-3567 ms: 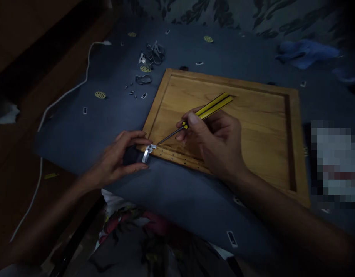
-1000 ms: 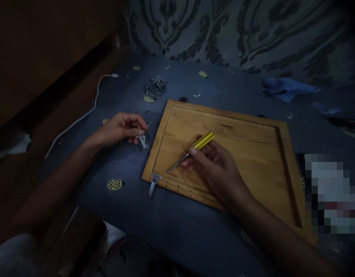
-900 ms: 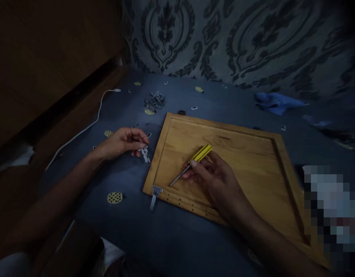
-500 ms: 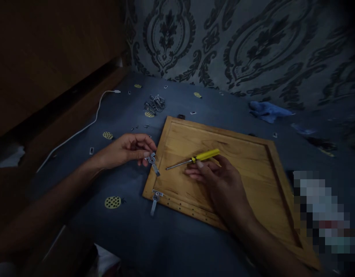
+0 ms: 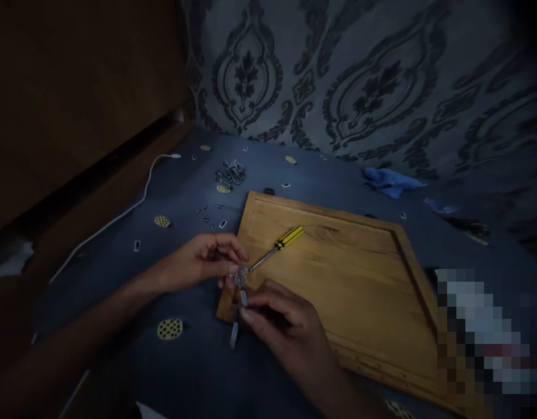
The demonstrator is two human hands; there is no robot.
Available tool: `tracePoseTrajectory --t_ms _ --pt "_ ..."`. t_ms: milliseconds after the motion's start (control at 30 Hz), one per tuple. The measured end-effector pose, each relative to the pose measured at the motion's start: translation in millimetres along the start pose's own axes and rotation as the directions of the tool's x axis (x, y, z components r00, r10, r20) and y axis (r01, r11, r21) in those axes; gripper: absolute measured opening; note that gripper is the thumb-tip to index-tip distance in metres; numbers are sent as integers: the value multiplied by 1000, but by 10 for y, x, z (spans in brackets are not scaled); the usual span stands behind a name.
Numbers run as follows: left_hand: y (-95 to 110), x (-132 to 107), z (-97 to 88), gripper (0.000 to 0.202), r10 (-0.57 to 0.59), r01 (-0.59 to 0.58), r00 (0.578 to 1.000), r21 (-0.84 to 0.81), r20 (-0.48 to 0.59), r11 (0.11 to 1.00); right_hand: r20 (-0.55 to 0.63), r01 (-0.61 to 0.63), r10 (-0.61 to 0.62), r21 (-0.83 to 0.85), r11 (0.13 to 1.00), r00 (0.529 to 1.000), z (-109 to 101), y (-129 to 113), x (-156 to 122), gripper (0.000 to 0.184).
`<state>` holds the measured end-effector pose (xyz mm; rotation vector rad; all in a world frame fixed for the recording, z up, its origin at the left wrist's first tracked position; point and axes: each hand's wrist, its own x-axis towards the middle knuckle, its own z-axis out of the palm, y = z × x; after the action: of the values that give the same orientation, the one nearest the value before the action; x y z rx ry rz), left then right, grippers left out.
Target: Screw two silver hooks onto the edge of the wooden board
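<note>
My left hand [image 5: 209, 265] pinches a metal cabinet hinge [image 5: 240, 279] by its upper plate, over the near left corner of a wooden door panel [image 5: 347, 297]. The thumb and forefinger of my right hand [image 5: 290, 323] close on the lower arm of that same hinge. Just below, a second hinge [image 5: 234, 336] sits at the panel's corner with its arm sticking out past the edge; my right hand partly hides it. On the panel lies a yellow and black screwdriver [image 5: 290, 237], its tip close to my left fingers.
Several loose screws [image 5: 206, 220] lie left of the panel, with a pile of metal hardware [image 5: 231, 172] behind them. A white cable [image 5: 148, 183] runs along the wooden furniture at left. A blue cloth [image 5: 391, 181] rests near the patterned wall. A blurred-out patch covers the right side.
My right hand has let go of the screwdriver, leaving it on the panel, and has moved left and nearer to take the hinge's arm. The whole view has shifted slightly.
</note>
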<state>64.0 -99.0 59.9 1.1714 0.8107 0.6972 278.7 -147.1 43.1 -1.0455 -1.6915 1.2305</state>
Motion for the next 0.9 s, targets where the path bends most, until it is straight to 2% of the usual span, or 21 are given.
tracePoseTrajectory --t_ms 67,133,233,333,433,500,600,733,900 --pt "-41 1 21 30 -14 14 1000 11 22 1000 10 17 -17 -13 1000 1000 30 67 -25 17" --pt "-64 9 29 32 -24 22 999 46 35 999 19 -24 24 25 999 1000 38 124 -69 24" --pt "-33 -3 46 32 -21 21 1000 138 0 990 26 -188 187 144 971 982 12 129 -184 37" --pt "48 -80 95 29 66 -42 994 258 -86 965 24 -342 346 215 915 938 -38 47 -333 44" --pt "94 -199 167 21 182 -110 976 450 -120 886 42 -454 463 290 842 885 -61 -7 -470 49" --pt "84 -288 227 23 188 -100 978 575 -95 812 54 -493 509 350 796 859 -45 -5 -548 51" --pt "26 -415 328 37 200 -129 980 676 -27 725 60 -512 540 418 750 840 2 4 -620 50" --pt "-71 -497 433 50 196 -201 976 730 93 654 96 -507 521 434 745 848 36 -26 -606 43" --pt "-174 -523 471 64 193 -215 973 781 124 587 184 -538 515 450 713 837 40 -69 -556 42"
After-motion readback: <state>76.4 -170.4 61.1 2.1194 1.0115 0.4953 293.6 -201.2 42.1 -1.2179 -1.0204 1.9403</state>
